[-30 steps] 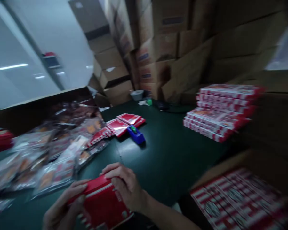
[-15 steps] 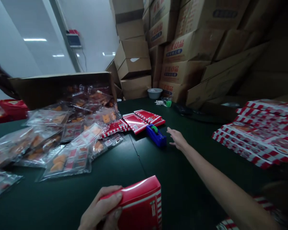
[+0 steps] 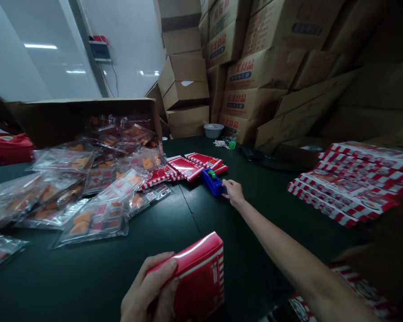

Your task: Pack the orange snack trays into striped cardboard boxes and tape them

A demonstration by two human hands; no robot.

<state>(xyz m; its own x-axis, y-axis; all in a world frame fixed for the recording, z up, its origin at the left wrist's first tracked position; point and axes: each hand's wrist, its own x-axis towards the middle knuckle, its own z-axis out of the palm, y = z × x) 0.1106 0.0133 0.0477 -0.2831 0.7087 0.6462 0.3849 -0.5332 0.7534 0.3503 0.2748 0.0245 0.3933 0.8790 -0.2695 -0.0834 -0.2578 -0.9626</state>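
Note:
My left hand grips a red box with white stripes low in the middle, fingers wrapped over its top edge. My right arm stretches out across the dark green table. My right hand is at the near end of a blue tape dispenser with a green roll, its fingers curled and touching it. Flat red-and-white striped box blanks lie just behind the dispenser.
Several clear packets of orange snacks spill from an open carton on the left. A stack of flat striped boxes sits at the right. Cardboard cartons are piled along the back, with a small bowl before them.
My right hand left the red box, reached forward over the table and now touches the blue tape dispenser. My left hand keeps holding the box.

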